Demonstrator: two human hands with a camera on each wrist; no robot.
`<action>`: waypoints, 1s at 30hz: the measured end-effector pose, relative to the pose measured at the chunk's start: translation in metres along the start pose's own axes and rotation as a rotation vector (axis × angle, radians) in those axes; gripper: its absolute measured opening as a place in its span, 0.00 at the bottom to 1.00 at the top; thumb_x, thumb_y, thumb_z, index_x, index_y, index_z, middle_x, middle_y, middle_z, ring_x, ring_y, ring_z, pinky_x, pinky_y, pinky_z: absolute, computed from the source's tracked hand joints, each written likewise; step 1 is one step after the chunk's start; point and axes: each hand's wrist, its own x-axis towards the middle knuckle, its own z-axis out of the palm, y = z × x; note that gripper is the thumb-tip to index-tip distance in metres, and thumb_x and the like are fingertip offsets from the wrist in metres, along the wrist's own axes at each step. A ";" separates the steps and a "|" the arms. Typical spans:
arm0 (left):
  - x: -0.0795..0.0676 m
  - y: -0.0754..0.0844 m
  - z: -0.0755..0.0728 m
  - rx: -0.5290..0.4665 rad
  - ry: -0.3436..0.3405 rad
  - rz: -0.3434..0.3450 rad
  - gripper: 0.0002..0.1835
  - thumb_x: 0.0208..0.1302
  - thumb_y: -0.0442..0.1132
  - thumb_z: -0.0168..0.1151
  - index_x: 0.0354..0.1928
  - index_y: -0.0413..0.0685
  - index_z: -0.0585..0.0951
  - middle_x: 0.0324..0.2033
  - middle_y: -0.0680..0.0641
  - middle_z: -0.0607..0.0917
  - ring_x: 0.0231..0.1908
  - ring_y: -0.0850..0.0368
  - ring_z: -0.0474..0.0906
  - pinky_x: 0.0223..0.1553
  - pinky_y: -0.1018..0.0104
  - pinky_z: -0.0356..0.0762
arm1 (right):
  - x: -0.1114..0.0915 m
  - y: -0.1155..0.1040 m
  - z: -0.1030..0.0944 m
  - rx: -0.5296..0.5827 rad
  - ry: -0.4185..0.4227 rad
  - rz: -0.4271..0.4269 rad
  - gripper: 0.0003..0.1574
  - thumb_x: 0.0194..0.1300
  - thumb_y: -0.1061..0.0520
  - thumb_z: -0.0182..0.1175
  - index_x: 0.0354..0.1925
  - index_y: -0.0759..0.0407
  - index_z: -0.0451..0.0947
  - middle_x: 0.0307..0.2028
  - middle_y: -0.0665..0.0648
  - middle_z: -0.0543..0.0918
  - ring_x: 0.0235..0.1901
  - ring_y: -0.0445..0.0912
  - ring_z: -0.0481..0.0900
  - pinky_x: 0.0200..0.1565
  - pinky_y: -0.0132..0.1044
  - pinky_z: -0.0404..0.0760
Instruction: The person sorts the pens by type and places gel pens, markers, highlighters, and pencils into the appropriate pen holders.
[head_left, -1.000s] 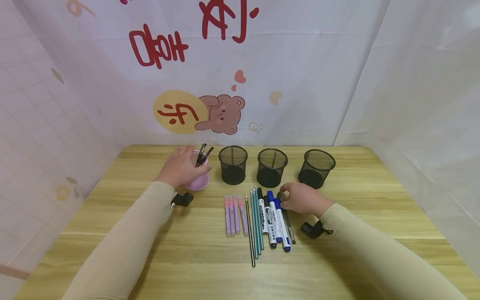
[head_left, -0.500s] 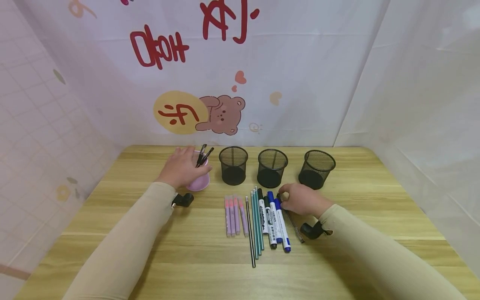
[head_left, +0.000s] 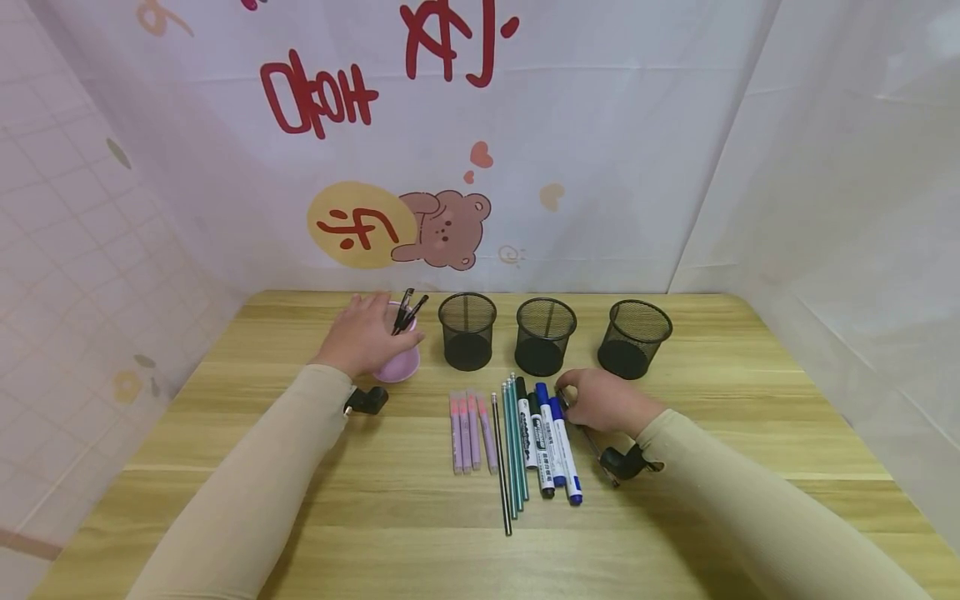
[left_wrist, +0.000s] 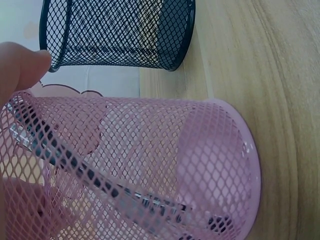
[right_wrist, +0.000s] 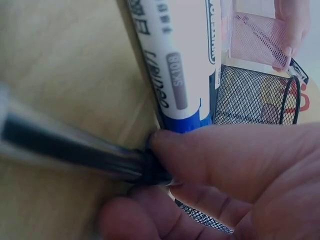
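Observation:
My left hand grips the pink mesh pen holder near its rim, at the back left of the table. Several black pens lean inside it; their shafts show through the mesh in the left wrist view. Over on the right, my right hand pinches a clear-barrelled black pen by its dark end between thumb and fingers. The pen slants toward the front right, its lower part partly behind the wrist camera. Just left of those fingers lie blue-capped markers.
Three black mesh pen holders stand along the back of the wooden table. In a row at the middle lie several lavender pens with pink ends, a black pencil, green pencils and black-capped markers.
The pen in my right hand has swung its near end to the right, away from the blue markers. My left hand stays on the pink pen holder.

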 end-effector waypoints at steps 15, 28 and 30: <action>-0.002 0.003 -0.001 -0.011 0.006 -0.020 0.56 0.65 0.71 0.61 0.80 0.37 0.59 0.80 0.34 0.62 0.81 0.26 0.48 0.79 0.29 0.47 | -0.001 0.000 0.002 0.007 0.011 0.009 0.28 0.60 0.63 0.67 0.60 0.58 0.80 0.27 0.51 0.80 0.26 0.45 0.75 0.33 0.37 0.71; -0.002 0.003 -0.001 -0.009 0.006 -0.019 0.54 0.65 0.70 0.61 0.79 0.37 0.60 0.79 0.34 0.64 0.80 0.28 0.51 0.79 0.29 0.49 | -0.008 0.003 -0.008 0.078 0.074 -0.012 0.31 0.62 0.59 0.70 0.63 0.60 0.78 0.24 0.51 0.81 0.24 0.44 0.76 0.27 0.36 0.74; -0.001 0.002 0.000 -0.007 0.008 -0.018 0.54 0.65 0.70 0.61 0.79 0.37 0.60 0.78 0.34 0.65 0.80 0.29 0.51 0.79 0.29 0.50 | -0.008 0.003 -0.010 0.102 0.075 -0.008 0.31 0.63 0.58 0.71 0.64 0.59 0.77 0.25 0.51 0.82 0.24 0.44 0.77 0.27 0.36 0.75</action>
